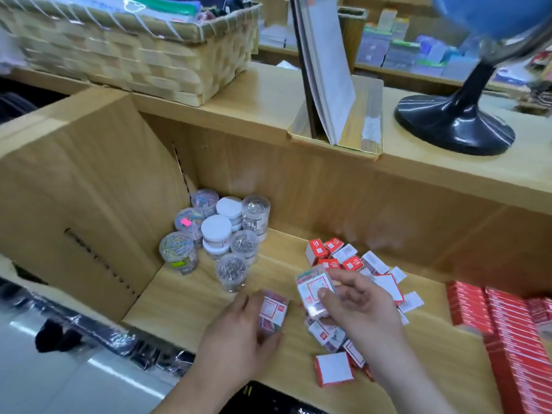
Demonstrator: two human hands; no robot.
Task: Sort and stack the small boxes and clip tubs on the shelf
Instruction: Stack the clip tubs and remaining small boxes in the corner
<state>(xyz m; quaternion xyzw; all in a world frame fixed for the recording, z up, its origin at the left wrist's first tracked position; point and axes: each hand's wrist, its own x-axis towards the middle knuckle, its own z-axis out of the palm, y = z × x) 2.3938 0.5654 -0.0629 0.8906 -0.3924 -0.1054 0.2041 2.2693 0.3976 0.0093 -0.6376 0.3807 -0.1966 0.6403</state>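
Currently sorting: left hand (239,333) grips a box (273,315), right hand (361,309) pinches a second box (313,289) above pile (352,262). Next, likely: stack both.

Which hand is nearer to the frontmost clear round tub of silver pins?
Left. The left hand lies just in front of the clear round tub of silver pins; the right hand is farther, off to its right.

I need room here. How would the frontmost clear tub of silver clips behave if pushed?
The clear tub stands upright, fairly tall, so a high push may tip it. Round, it would probably roll then. Packed with metal, likely heavy.
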